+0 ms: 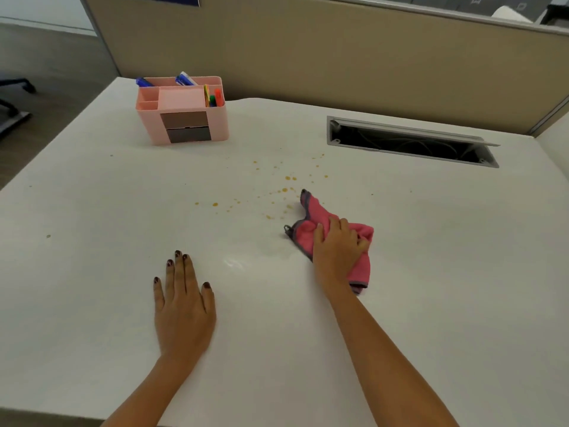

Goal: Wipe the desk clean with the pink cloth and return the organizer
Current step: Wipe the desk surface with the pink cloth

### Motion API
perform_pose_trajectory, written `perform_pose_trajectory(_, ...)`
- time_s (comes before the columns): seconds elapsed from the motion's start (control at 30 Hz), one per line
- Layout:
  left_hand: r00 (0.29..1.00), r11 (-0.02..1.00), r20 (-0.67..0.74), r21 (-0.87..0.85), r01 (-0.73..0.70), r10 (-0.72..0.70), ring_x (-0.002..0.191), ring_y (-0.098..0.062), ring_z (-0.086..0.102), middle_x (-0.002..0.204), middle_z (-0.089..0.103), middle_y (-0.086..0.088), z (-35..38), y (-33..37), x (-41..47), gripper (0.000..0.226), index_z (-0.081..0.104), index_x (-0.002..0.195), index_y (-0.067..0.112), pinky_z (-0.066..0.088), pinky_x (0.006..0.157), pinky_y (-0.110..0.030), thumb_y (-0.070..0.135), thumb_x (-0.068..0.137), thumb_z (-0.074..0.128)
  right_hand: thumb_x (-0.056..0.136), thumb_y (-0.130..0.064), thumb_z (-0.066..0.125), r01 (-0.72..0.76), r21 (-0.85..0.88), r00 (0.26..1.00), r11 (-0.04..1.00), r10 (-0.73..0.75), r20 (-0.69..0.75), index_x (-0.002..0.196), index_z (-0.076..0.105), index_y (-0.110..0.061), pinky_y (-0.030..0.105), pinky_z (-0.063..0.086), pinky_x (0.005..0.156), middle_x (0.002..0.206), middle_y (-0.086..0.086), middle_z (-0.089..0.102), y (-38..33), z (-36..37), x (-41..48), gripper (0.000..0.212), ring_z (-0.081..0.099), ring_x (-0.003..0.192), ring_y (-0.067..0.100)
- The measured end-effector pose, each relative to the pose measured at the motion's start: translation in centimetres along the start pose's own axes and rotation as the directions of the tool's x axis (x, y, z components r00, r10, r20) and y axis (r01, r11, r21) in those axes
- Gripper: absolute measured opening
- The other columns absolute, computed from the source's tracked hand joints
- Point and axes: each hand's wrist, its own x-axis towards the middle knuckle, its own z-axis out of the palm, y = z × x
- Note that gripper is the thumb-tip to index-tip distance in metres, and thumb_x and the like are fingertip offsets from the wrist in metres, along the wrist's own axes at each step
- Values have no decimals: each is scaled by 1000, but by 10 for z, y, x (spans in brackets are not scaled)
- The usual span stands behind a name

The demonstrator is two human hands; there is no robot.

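A crumpled pink cloth (314,214) with a grey hem lies on the white desk (92,195) right of centre. My right hand (337,248) grips it from above, fingers curled into the fabric. Orange-brown droplets (284,190) are scattered just left of and beyond the cloth, across the desk's middle. My left hand (181,306) rests flat on the desk at the near left, fingers straight, holding nothing. The pink organizer (183,110), holding blue pens and coloured markers, stands at the far left of the desk.
A grey cable tray opening (412,143) with its lid raised is cut into the desk at the far right. A beige partition wall (308,50) runs along the back. Part of a dark chair base (15,87) shows on the floor beyond the left edge.
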Motion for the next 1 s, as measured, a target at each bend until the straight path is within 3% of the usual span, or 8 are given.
perform_pose_trajectory(0.07,1000,1000,-1,-4,12,-12,146,-28,21,157,21,-14,0,-2,-2,67,21,148,0,16,119,-49,36,92,12,95,-33,42,34,1,998,999,-34,46,113,58,-15,43,29,92,112,2,62,-19,5,3,30,56,95,27)
perform_pose_trajectory(0.2,1000,1000,-4,-22,15,-15,145,-29,23,156,23,-15,0,-4,-4,66,23,147,-1,17,119,-49,36,93,14,94,-35,42,330,88,929,940,-340,145,119,58,-18,39,28,96,119,-2,61,-66,18,-26,34,54,107,20)
perform_pose_trajectory(0.37,999,999,-23,-46,23,-24,144,-29,25,155,25,-17,1,-3,-4,65,24,146,-2,19,118,-48,34,93,15,88,-34,51,530,181,830,828,-550,88,108,65,-17,41,41,86,106,0,67,-86,19,-77,29,60,90,22)
perform_pose_trajectory(0.47,999,997,-28,-74,34,-36,146,-28,21,157,22,-16,1,-6,-4,65,22,147,-1,18,120,-45,35,94,16,85,-36,53,548,125,833,827,-553,1,103,67,-18,40,42,85,102,-1,69,-61,16,-70,29,62,85,22)
perform_pose_trajectory(0.67,985,986,-47,-36,163,-165,146,-30,19,157,20,-17,-4,-39,-5,68,19,148,-2,15,120,-48,39,94,13,92,-34,47,244,61,965,968,-249,82,111,61,-16,39,34,88,105,0,65,-54,15,-26,30,58,92,24)
perform_pose_trajectory(0.77,983,984,-58,-45,173,-175,146,-30,19,157,21,-17,-9,-59,-4,68,20,147,-2,16,119,-48,40,94,13,93,-33,47,369,91,918,925,-378,122,112,60,-16,39,35,88,107,-1,64,-79,22,-29,29,57,96,23)
perform_pose_trajectory(0.93,966,970,-80,-31,243,-244,144,-35,22,155,23,-20,-15,-82,-6,68,21,146,-4,18,118,-50,39,94,15,86,-29,60,670,239,712,703,-700,59,106,66,-12,40,45,78,101,3,68,-114,35,-62,27,62,92,24)
perform_pose_trajectory(1.0,956,960,-88,-30,277,-278,145,-34,21,155,22,-20,-17,-90,-7,67,20,147,-4,17,119,-50,38,94,16,88,-30,57,618,231,762,751,-645,59,106,65,-13,40,44,80,103,2,67,-124,38,-53,27,61,92,24)
